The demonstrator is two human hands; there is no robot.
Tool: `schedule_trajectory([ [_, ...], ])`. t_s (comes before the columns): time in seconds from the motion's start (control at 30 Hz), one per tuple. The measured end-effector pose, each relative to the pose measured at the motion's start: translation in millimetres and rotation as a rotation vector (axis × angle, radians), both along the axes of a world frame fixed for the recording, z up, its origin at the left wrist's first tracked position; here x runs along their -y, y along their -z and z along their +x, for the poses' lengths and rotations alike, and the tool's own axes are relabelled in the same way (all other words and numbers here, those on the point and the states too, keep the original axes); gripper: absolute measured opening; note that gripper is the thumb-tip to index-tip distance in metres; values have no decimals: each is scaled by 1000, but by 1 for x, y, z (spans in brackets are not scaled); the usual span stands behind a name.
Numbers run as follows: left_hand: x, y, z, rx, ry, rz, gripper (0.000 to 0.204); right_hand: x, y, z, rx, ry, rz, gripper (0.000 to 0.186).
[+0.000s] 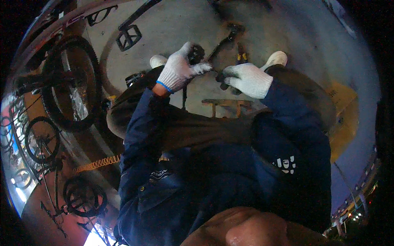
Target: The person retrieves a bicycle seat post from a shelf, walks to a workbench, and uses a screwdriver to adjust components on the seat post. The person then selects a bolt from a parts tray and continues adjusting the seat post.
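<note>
Left hand (177, 70) curled at black part (196, 53), right hand (250, 80) bunched across a narrow gap (can't tell what either grips). Yellow-handled tool (243, 57) just beyond right; floor (176, 24) stretches past, wheel (50, 107) bounding left.

Overall: dim, grainy; black corners around the fisheye circle.
Floor (160, 24): weakly lit, soft shadows, detail murky.
White gloves (174, 74): bright against dark surroundings; fine finger detail soft.
Navy jacket (221, 176): folds sink toward black.
Lower-left light patch (98, 237): blown out, reddish cast nearby.
Rim: straight edges bent.
</note>
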State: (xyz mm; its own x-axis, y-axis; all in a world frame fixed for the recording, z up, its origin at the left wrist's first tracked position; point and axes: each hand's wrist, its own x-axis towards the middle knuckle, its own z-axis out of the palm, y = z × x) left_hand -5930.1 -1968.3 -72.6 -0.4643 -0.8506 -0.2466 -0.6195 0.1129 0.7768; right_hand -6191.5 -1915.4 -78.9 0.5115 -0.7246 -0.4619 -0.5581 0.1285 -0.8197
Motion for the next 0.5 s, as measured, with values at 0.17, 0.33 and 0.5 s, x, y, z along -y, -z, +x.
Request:
schedule_trajectory([
  [0.17,4,-2,2,23,14,6,67,7,-2,-1,-124,-11,-294,46],
  [0.33,4,-8,1,41,-5,-16,68,7,1,4,-177,75,-249,48],
  [0.5,3,-4,-1,-12,22,10,68,10,-6,-6,-135,-40,-294,48],
])
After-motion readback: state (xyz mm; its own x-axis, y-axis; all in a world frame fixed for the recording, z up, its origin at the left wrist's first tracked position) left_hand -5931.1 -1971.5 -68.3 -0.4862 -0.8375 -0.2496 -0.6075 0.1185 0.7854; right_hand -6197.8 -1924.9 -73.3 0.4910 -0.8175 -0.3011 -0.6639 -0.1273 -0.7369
